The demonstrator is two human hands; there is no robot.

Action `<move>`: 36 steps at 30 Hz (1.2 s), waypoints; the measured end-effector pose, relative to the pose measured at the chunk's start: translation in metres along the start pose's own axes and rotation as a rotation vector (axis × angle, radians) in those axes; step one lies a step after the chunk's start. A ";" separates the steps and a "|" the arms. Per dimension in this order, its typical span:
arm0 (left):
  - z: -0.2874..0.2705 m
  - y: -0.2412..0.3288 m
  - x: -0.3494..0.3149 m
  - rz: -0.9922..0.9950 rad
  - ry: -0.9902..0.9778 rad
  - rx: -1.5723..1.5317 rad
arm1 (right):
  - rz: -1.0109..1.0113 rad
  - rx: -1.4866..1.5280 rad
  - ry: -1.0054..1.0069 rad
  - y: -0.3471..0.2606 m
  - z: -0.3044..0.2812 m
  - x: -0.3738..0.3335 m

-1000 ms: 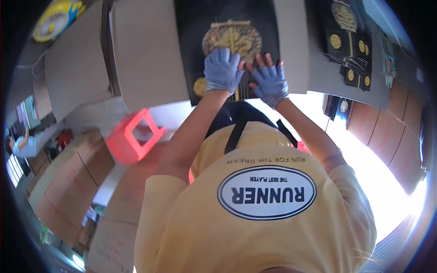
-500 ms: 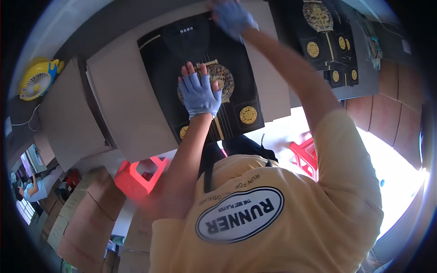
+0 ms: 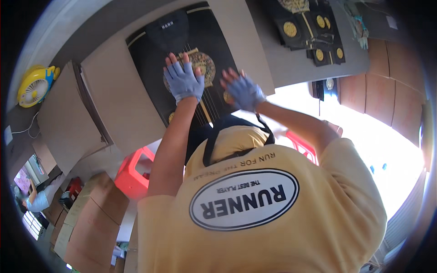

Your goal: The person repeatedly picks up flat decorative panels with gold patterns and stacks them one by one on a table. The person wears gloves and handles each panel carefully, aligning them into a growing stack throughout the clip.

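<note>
A black sheet [image 3: 195,38] lies already flat, seemingly unfolded, left hand [image 3: 183,83] over its middle, right hand [image 3: 243,92] at its right edge, fingers of both parted.

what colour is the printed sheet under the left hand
The printed sheet is mostly black with gold decoration, clearest in the head view.

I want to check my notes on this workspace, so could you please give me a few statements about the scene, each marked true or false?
1. The left hand is over the black sheet. True.
2. The right hand is bare. False: it wears a blue fingerless glove.
3. The fan is yellow and blue. True.
4. The stool on the left is green. False: it is red.
5. Other black sheets lie farther right. True.
</note>
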State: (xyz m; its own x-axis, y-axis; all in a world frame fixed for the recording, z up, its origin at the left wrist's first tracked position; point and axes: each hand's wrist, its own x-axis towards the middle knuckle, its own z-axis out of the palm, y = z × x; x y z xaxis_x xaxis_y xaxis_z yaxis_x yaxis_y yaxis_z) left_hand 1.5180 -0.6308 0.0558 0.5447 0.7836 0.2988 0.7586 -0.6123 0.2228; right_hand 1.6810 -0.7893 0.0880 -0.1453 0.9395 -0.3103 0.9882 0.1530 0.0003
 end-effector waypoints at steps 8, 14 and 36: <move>-0.005 0.000 -0.003 -0.051 -0.083 -0.016 | 0.095 -0.030 0.197 0.022 -0.021 0.089; -0.012 0.005 -0.004 -0.098 -0.153 -0.083 | 0.148 -0.091 0.512 0.129 -0.078 0.269; 0.012 -0.004 -0.004 0.007 -0.001 0.088 | -0.269 -0.016 0.206 0.025 -0.002 0.051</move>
State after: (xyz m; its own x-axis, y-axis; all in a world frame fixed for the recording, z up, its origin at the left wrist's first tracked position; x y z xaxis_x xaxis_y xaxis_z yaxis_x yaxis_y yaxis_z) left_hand 1.5171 -0.6307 0.0430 0.5505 0.7795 0.2988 0.7834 -0.6061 0.1379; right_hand 1.6984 -0.7368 0.0737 -0.4093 0.9066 -0.1027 0.9124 0.4074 -0.0406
